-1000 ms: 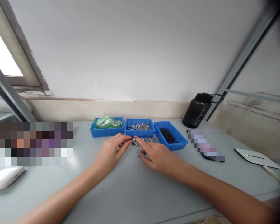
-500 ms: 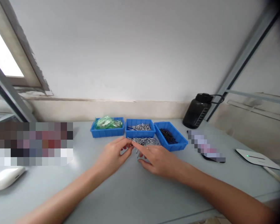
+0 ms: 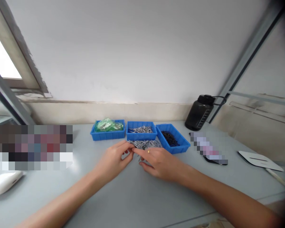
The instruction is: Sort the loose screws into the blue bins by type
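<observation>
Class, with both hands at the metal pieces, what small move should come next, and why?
Perhaps the right hand should spread the pile of metal pieces slightly: they overlap one another, and that hand is at the pile's near edge.

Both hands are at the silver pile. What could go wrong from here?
The silver pieces lie loose on the table, so a brush from the left hand or right hand could scatter them. The blue bin of dark pieces stands close by, so strays might get mixed. The hands appear to meet, partly hiding the pile, so a slip could go unseen.
</observation>
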{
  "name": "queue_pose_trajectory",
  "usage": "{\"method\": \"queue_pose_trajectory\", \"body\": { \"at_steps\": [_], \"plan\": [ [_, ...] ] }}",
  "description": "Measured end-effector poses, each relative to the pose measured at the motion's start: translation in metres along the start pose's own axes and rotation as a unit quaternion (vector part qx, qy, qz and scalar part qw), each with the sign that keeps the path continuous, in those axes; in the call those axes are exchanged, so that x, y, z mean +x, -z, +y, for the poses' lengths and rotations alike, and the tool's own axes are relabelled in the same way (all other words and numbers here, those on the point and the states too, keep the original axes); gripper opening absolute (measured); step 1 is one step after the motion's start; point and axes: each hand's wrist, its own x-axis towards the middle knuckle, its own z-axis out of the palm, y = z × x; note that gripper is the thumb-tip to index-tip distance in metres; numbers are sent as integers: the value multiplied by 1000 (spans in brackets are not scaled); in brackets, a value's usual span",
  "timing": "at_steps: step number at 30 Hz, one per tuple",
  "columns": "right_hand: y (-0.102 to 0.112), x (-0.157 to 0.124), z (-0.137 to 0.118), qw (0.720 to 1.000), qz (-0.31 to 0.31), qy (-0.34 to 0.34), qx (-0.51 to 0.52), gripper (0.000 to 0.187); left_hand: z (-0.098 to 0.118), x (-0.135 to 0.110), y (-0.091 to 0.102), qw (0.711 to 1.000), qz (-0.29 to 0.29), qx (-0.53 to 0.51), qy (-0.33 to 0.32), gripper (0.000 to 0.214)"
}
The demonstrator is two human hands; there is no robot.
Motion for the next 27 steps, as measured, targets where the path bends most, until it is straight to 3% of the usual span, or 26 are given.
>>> {"method": "queue_pose_trajectory", "body": {
  "at_steps": [5,10,18,27],
  "plan": [
    [-2,-1,5,997,61,-40,11,29,5,2,3,999,11,-43,4,16],
    [-3,-1,7,996,74,-47,27,23,8,5,4,996,34,-85,-6,15],
    [-4,-1,6,996,74,-32,23,24,4,2,0,993,-39,-111,-14,21],
    [0,1,8,995,86,-52,-9,20,10,2,5,996,-35,-79,9,24]
  ]
}}
